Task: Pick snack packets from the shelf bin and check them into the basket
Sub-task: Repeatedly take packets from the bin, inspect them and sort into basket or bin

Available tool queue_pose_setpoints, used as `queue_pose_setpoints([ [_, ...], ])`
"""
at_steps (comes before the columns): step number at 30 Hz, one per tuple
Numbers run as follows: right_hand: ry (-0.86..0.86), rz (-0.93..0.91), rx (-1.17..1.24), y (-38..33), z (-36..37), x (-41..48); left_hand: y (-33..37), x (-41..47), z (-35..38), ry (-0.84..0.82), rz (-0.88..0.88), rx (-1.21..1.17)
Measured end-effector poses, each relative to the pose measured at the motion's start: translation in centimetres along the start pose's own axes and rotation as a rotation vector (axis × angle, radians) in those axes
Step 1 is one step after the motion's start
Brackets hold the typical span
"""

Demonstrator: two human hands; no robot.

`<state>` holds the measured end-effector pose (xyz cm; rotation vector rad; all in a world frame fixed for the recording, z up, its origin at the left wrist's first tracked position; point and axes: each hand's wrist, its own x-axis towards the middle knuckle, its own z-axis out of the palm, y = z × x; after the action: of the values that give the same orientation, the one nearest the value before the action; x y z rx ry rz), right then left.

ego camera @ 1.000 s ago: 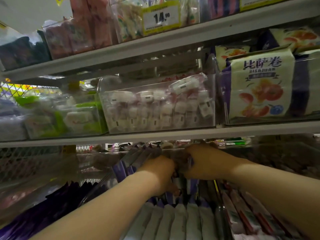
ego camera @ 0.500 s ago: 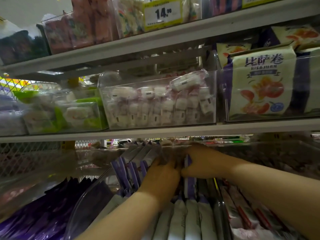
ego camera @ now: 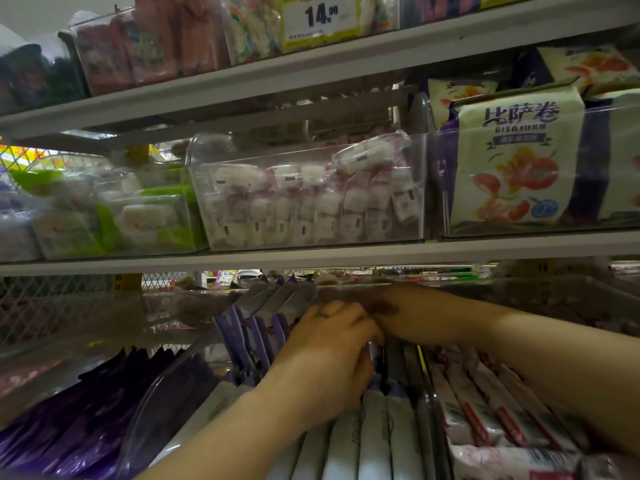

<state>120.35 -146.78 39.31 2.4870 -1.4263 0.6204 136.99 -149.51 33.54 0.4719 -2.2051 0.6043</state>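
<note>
A clear plastic shelf bin [ego camera: 162,403] on the low shelf holds upright purple-and-white snack packets [ego camera: 256,327], with white packet tops [ego camera: 374,441] nearer to me. Both my hands are inside it. My left hand [ego camera: 329,362] curls over the packets in the middle of the row, fingers bent down among them. My right hand [ego camera: 408,313] reaches in from the right and meets the left one, its fingers hidden behind it. Whether either hand has a packet pinched is hidden. No basket is in view.
Dark purple packets [ego camera: 79,414] fill the bin at left, pink-and-white packets [ego camera: 485,410] the one at right. The shelf edge [ego camera: 311,258] hangs just above my hands, bearing bins of white sweets [ego camera: 308,199] and large snack bags [ego camera: 516,161]. A price tag [ego camera: 318,19] sits higher.
My left hand has drawn back toward me and lower along the packet row, and the camera has come closer. My right hand stays deep in the bin.
</note>
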Motion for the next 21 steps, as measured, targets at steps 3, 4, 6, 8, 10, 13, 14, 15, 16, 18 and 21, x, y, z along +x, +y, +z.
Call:
queue_pose_setpoints([
  [3,0.028,0.012,0.002,1.1,-0.5,-0.8,-1.0,0.4,1.0,-0.218,0.067,0.106],
  [4,0.049,-0.003,0.003,1.5,-0.8,-1.2,-1.2,0.6,1.3,-0.258,0.090,0.166],
  [6,0.071,-0.020,-0.017,2.4,-1.1,-2.0,-1.0,1.1,1.8,-0.334,0.078,0.226],
  [8,0.029,0.081,-0.091,3.3,-1.1,-2.2,-0.8,1.7,2.0,-0.406,-0.024,0.147],
  [10,-0.009,0.201,-0.155,4.1,-1.1,-2.2,-0.4,2.2,2.0,-0.466,-0.134,0.059],
  [13,-0.008,0.227,-0.171,3.6,-0.9,-2.4,0.1,2.5,2.0,-0.460,-0.251,-0.053],
  [14,-0.001,0.229,-0.166,3.4,-0.9,-2.5,0.2,2.5,1.9,-0.467,-0.277,-0.087],
  [15,0.006,0.229,-0.155,3.4,-0.8,-2.6,0.4,2.5,1.8,-0.495,-0.292,-0.105],
  [16,0.014,0.231,-0.149,3.3,-0.8,-2.6,0.6,2.5,1.7,-0.536,-0.298,-0.108],
  [18,0.028,0.227,-0.141,3.3,-0.8,-2.6,1.0,2.7,1.4,-0.591,-0.301,-0.091],
  [21,0.025,0.221,-0.139,3.2,-0.7,-2.5,1.8,3.1,1.6,-0.543,-0.361,-0.006],
])
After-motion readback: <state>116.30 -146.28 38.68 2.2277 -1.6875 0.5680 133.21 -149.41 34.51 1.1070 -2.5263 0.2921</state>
